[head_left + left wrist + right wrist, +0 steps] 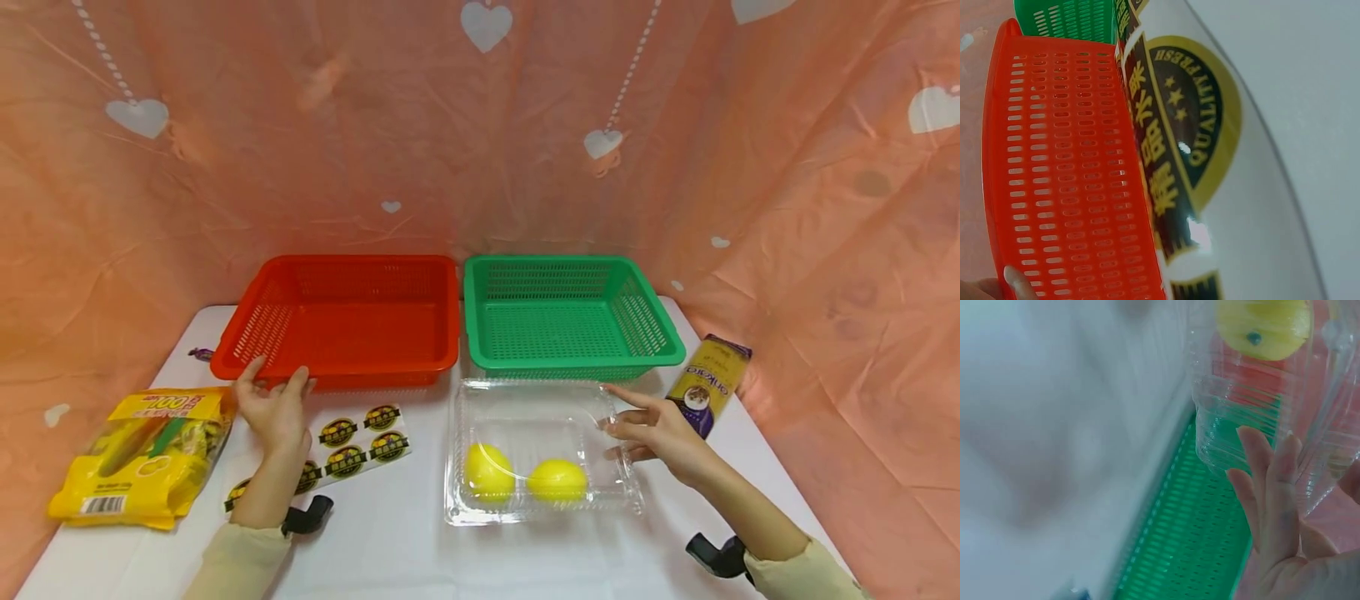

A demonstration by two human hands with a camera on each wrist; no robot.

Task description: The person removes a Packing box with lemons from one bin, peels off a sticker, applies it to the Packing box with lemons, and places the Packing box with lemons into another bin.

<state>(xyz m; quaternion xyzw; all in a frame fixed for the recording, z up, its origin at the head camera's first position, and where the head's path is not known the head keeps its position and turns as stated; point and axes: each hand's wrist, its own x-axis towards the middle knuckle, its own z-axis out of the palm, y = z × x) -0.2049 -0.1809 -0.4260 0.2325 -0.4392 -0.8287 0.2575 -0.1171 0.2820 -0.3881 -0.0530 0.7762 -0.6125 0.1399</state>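
My left hand (273,412) is at the near left rim of the red plastic basket (352,367). Thumb and fingers pinch that rim; in the left wrist view a fingertip (1016,280) lies against the slotted wall. On the right, my right hand (660,437) holds a clear plastic clamshell box (525,408) by its right side, thumb on one face and fingers on the other. Inside the box lie two lemons, one at the left (489,472) and one at the right (557,481). The right wrist view shows one lemon (1266,325) through the plastic.
A green basket (570,362) stands beside the red one, behind the box. Under my left forearm lies a sheet of round fruit stickers (347,460). A yellow snack bag (142,467) is at the left, a gold and purple packet (708,379) at the right edge. Pink curtain hangs behind.
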